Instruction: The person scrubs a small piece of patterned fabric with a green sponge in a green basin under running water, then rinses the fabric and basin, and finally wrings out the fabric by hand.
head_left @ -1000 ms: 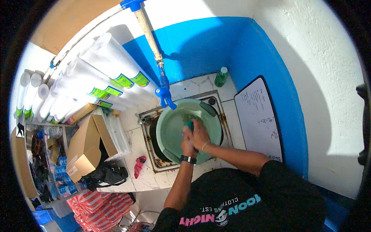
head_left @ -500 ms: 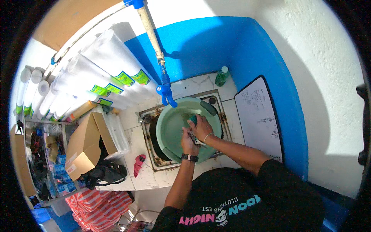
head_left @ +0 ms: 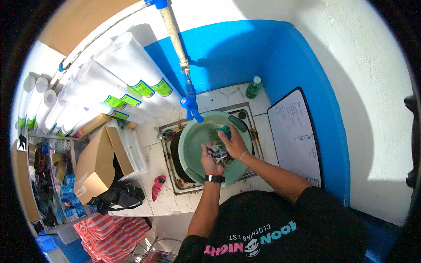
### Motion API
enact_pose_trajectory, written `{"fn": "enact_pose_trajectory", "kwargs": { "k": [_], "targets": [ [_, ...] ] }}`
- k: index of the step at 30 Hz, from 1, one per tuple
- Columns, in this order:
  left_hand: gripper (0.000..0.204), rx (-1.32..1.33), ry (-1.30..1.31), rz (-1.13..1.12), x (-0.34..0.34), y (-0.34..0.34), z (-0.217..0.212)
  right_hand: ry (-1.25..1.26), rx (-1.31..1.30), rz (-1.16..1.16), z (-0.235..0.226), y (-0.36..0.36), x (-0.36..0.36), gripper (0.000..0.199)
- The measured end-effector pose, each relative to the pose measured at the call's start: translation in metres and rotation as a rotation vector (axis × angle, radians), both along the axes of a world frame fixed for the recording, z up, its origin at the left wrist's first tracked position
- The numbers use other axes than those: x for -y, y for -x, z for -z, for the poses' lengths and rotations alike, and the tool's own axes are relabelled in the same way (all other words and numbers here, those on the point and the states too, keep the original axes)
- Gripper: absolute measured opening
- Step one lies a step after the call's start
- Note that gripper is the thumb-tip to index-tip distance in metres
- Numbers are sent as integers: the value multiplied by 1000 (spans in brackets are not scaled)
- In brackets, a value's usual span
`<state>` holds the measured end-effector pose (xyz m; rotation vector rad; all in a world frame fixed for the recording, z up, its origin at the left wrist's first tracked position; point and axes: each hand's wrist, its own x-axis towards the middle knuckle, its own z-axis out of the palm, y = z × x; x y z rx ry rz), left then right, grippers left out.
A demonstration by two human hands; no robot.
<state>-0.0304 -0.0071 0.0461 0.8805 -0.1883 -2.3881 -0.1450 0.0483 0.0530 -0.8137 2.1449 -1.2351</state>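
Observation:
A pale green plastic basin (head_left: 187, 131) of cloudy water sits over the sink (head_left: 175, 188). Above the water my left hand (head_left: 210, 163), with a dark wristband, is closed around a wet, crumpled-looking thing (head_left: 217, 153) patterned in black, white and pink; its kind is unclear. Up and to the right, my right hand (head_left: 236, 143) grips a dark green scrubbing pad (head_left: 225, 130), apart from the patterned thing. A blue tap (head_left: 190, 107) on a pipe hangs at the basin's far rim.
A green bottle (head_left: 253, 87) stands in the back corner. The whiteboard (head_left: 291, 127) leans at the right. To the left are a pink cloth (head_left: 158, 187), an opened cardboard box (head_left: 94, 168), a black bag (head_left: 118, 198) and tall white wrapped rolls (head_left: 127, 61).
My right hand has moved right with the green pad, away from my left hand. The patterned thing in my left hand now shows more fully.

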Motion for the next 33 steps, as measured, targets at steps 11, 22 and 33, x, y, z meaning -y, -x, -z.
{"fn": "enact_pose_trajectory", "kwargs": {
  "k": [11, 22, 33],
  "targets": [
    [42, 201, 225, 69, -21, 5, 10, -203, -152, -25, -25, -32, 1, 75],
    [55, 70, 218, 163, -16, -11, 33, 47, -316, -240, -34, -32, 4, 62],
    [53, 55, 49, 175, -18, -16, 17, -36, -202, -126, -40, -30, -3, 64]
  ]
}}
